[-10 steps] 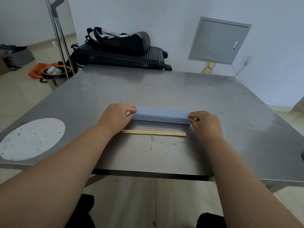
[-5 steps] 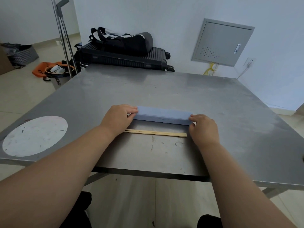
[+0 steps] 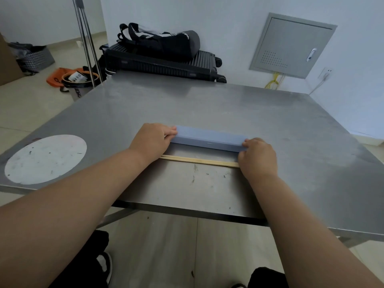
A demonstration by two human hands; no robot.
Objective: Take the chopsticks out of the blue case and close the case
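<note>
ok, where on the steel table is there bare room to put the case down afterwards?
Bare steel beyond the long blue case up to the table's far edge, and all along its right side. The near centre is crowded: both hands' grip on the case ends, the pale wooden chopsticks just in front. The round white patch fills the left corner.

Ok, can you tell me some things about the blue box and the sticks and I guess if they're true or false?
1. The chopsticks lie on the table, outside the blue case. True.
2. The blue case stands wide open. False: its lid looks shut.
3. The left hand and the right hand each hold one end of the case. True.
4. The chopsticks lie beyond the case, farther from the person. False: they lie nearer the person.
5. A white round patch is on the table's left side. True.
</note>
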